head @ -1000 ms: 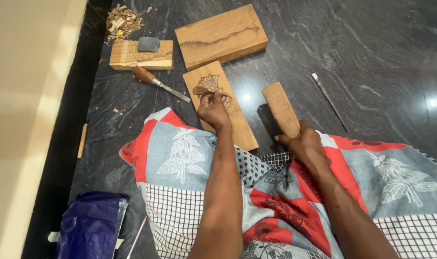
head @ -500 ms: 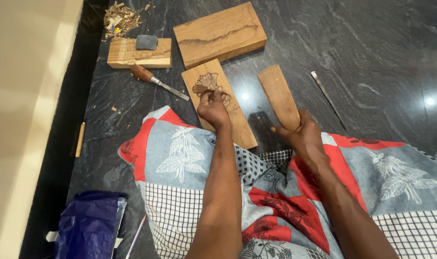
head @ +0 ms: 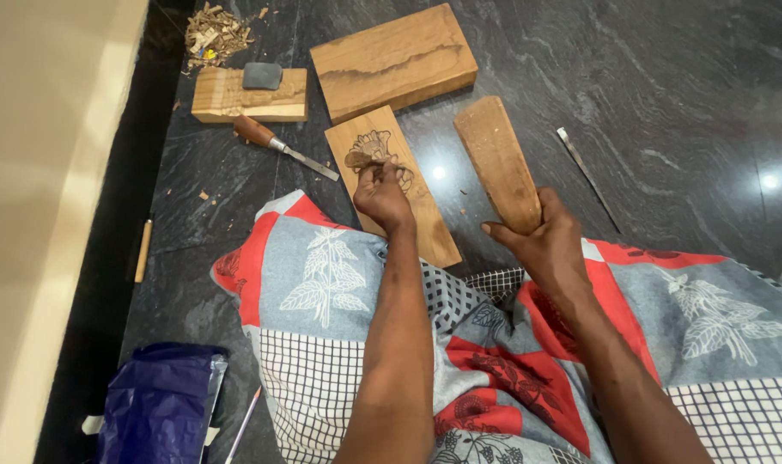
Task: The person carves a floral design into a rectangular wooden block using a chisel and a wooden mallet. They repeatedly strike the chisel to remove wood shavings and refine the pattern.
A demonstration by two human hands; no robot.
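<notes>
L hand (head: 380,194): fingers curled tight, pinched on a small carving tool I can't make out; tip area sits on the carved plank (head: 391,185), right at the floral relief (head: 369,150). Fist at about 11 o'clock from frame ctr.
R hand (head: 544,247): wrapped closed round the lower end of a flat wooden mallet (head: 496,161); thumb sticks out toward 9 o'clock, other fingers folded behind the wood. Mallet points up toward 11 o'clock, raised beside the plank, not touching it.
Carved plank: lies on dark stone floor (head: 666,94), lower end against the patterned cloth (head: 322,275) over the lap.
Chisel (head: 281,147): wood handle, metal blade, on floor at 9 o'clock of the plank, just beside it.
Big board (head: 393,60): at 12 o'clock of the plank, near.
Small block (head: 228,96): at 10 o'clock, grey sharpening stone (head: 262,76) on top.
Shavings pile (head: 215,34): 11 o'clock, far corner.
Thin metal tool (head: 587,174): floor, 3 o'clock of mallet, apart.
Blue plastic bag (head: 155,404): 7 o'clock, low left.
</notes>
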